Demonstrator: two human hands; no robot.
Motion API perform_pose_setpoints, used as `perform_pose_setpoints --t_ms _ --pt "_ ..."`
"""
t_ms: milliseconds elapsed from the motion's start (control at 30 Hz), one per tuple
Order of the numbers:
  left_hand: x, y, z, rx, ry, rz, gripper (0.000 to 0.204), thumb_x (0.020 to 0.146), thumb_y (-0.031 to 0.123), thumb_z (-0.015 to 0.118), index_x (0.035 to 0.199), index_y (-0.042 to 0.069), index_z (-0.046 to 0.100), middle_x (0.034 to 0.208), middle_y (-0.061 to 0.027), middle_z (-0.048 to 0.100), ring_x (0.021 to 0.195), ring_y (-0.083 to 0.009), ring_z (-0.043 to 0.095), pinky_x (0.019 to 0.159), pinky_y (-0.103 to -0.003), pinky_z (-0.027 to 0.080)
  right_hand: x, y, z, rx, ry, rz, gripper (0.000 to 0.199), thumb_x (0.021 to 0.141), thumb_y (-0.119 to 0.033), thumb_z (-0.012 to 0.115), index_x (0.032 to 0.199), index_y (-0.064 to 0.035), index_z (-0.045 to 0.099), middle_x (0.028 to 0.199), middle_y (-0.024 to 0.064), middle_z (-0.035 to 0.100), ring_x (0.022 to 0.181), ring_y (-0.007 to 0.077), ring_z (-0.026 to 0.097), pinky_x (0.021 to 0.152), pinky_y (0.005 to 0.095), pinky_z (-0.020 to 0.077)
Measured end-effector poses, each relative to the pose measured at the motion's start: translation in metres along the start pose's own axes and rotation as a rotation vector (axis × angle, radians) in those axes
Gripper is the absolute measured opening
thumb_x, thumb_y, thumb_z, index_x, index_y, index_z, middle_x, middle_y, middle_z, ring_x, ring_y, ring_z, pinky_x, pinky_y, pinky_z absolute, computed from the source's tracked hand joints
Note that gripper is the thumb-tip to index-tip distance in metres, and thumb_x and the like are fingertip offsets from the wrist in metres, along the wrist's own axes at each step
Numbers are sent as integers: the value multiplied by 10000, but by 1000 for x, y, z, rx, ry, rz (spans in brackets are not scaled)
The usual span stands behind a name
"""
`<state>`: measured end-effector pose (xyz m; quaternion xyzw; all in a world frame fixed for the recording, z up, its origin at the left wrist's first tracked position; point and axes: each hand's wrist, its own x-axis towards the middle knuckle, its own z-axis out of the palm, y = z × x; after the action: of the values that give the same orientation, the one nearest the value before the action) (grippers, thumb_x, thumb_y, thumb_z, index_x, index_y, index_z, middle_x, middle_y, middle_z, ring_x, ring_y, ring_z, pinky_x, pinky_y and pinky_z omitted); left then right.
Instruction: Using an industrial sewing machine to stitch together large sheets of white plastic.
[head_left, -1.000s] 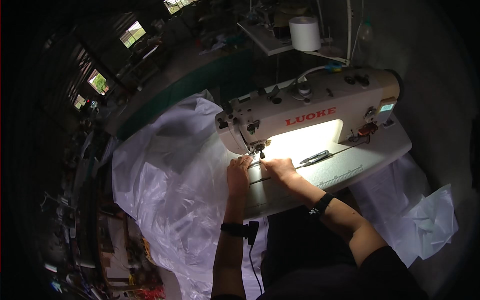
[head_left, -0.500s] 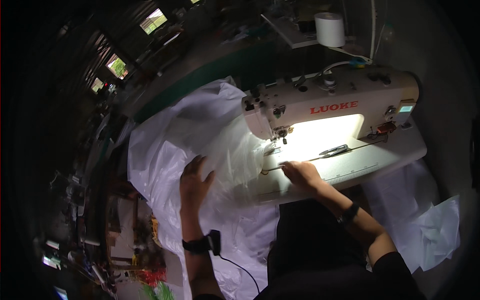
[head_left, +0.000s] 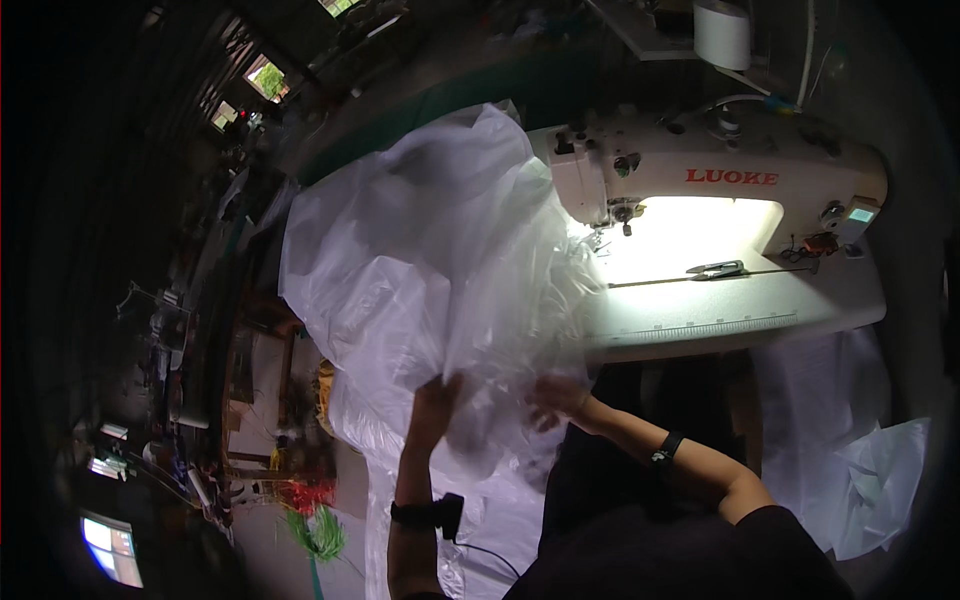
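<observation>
Lower left: bright green, stringy bundle (head_left: 318, 535) lying just beside a red, stringy heap (head_left: 303, 497); bluish-white, glowing rectangular panel (head_left: 112, 550) nearer the corner. Upper left: small, bright window (head_left: 267, 78), greenery visible through it. Upper middle: dark green floor strip (head_left: 440, 108).

Red capital lettering (head_left: 732, 177) on the pale sewing machine (head_left: 838, 165), a ruler scale (head_left: 710, 327) along its bed (head_left: 650, 309)

In deep gloom, white glare floods the sewing machine bed (head_left: 720, 297); blur smears the right hand (head_left: 558, 400).

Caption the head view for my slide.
Left hand and blurred right hand at white translucent sheeting, beside a lit sewing machine.
</observation>
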<state>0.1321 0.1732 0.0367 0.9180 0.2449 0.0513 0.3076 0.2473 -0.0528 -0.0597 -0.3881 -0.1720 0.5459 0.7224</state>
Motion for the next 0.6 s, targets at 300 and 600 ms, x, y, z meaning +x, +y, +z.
perform_pose_setpoints --t_ms 300,600 --pt "-81 22 66 197 -540 460 260 922 239 579 1074 32 625 986 -171 630 887 -319 632 780 -423 503 -37 8 -29 -1745 -478 -6 415 907 -148 506 1322 -150 509 1173 147 623 1026 291 621 839 402 519" --pt "98 -79 -63 635 273 -64 716 776 465 701 1365 134 464 1281 -152 558 1167 -342 541 909 -481 466 -71 92 -110 -1010 -204 -443 357 899 -72 566 1254 -34 557 1126 98 654 1035 205 621 838 338 523"
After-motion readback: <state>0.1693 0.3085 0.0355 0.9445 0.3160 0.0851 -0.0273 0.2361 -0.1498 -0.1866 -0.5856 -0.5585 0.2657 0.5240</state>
